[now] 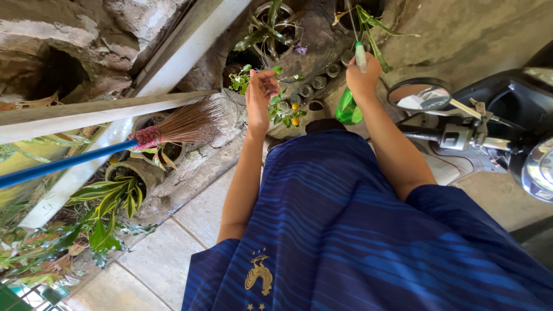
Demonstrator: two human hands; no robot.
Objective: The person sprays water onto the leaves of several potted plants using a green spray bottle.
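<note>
Green plastic spray bottle (349, 106) in right hand (363, 78) (left hand (258, 92) open, beside leafy plant (282, 106)).

Daylight falls on a pale tiled floor (190, 230) beside a rough stone wall (86, 34). A broom (173, 129) leans on a white railing (98, 112), and a motorbike (507, 121) stands close by.

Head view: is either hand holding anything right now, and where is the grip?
The right hand grips a green spray bottle by its neck, just under the white nozzle. The left hand is open, fingers among the small plant's leaves, holding nothing.
</note>
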